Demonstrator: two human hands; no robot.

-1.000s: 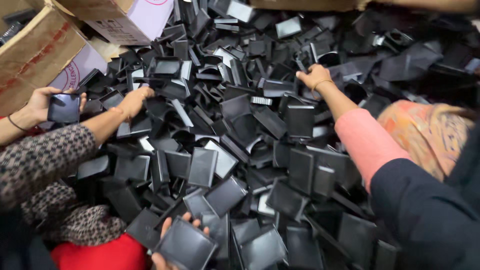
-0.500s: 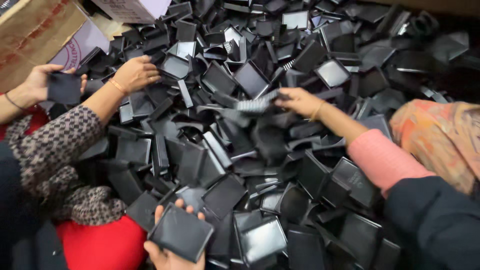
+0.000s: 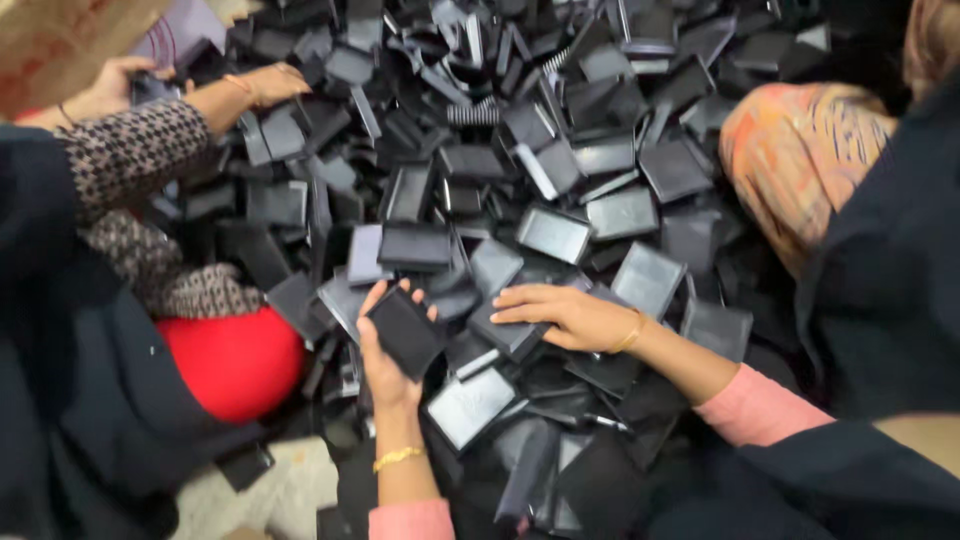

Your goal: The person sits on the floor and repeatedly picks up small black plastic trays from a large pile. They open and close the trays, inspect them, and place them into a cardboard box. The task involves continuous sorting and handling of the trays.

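Note:
A big heap of flat black plastic trays (image 3: 560, 150) fills the view. My left hand (image 3: 385, 375), with a gold bracelet and a pink sleeve, grips one small black tray (image 3: 405, 330) and holds it tilted just above the heap's near edge. My right hand (image 3: 565, 315), also with a gold bracelet, lies palm down with its fingers spread. Its fingertips touch another black tray (image 3: 505, 337) in the heap, right next to the held one.
At the left, another person in a patterned sleeve (image 3: 130, 150) reaches into the heap with one hand (image 3: 265, 82) and holds a black piece in the other (image 3: 120, 88). A cardboard box (image 3: 60, 40) stands top left. Red cloth (image 3: 235, 360) and an orange patterned garment (image 3: 800, 150) border the heap.
My right hand has pulled back from far out on the heap to right beside my left hand. My left hand has kept its black tray and raised it a little.

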